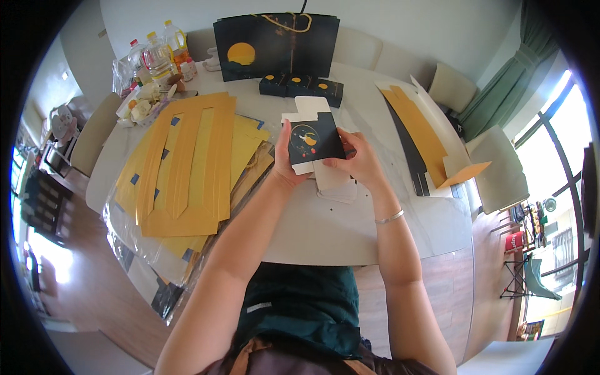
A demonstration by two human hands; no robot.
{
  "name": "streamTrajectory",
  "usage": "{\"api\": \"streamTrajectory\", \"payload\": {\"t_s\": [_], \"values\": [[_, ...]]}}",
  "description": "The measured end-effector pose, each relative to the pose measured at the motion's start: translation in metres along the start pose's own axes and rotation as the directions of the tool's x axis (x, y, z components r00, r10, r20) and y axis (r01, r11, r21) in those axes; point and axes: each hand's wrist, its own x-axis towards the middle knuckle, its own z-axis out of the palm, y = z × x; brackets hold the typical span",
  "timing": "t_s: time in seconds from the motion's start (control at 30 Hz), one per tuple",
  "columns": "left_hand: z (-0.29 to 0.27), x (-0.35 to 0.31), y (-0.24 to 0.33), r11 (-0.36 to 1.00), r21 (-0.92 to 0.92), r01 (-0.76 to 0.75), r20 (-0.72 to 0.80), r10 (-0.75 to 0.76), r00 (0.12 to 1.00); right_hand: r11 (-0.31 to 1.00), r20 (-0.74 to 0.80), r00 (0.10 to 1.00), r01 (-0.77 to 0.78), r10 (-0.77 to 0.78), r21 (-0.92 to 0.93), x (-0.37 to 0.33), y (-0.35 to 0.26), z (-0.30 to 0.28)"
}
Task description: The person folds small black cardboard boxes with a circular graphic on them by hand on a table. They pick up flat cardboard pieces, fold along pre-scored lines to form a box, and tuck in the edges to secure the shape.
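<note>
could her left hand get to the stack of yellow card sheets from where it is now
Probably yes. The left hand sits just right of the yellow card sheets with nothing between them, but it is gripping the small dark box, so it would have to let go first.

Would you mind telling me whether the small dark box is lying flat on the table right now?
No, both hands, left hand and right hand, hold the small dark box up above the white table.

Matt cardboard box [310,140] — smooth white table [350,225]
</note>
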Motion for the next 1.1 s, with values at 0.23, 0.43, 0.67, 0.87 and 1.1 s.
{"api": "streamTrajectory", "payload": {"t_s": [0.23,0.43,0.67,0.87,1.1], "values": [[0.002,-0.002,0.004,0.999,0.014,0.052,0.068,-0.053,0.996,0.991,0.056,0.995,0.088,-0.082,-0.105,0.001,-0.003,-0.004],[0.006,0.003,0.0,0.997,0.048,0.052,0.048,-0.054,0.997,0.927,0.046,0.992,0.129,-0.121,-0.352,-0.004,-0.004,0.003],[0.003,0.004,-0.001,0.99,0.105,0.094,-0.027,-0.092,0.995,0.907,0.04,0.997,0.072,-0.061,-0.416,-0.007,-0.009,0.015],[-0.009,0.003,0.001,0.941,0.335,0.042,0.058,-0.065,0.996,0.942,0.029,0.99,0.137,-0.134,-0.306,-0.005,-0.003,0.01],[0.003,0.002,0.003,0.994,0.102,0.038,-0.081,-0.03,0.996,0.958,-0.005,0.983,0.176,-0.182,-0.227,-0.004,-0.009,0.008]]}}
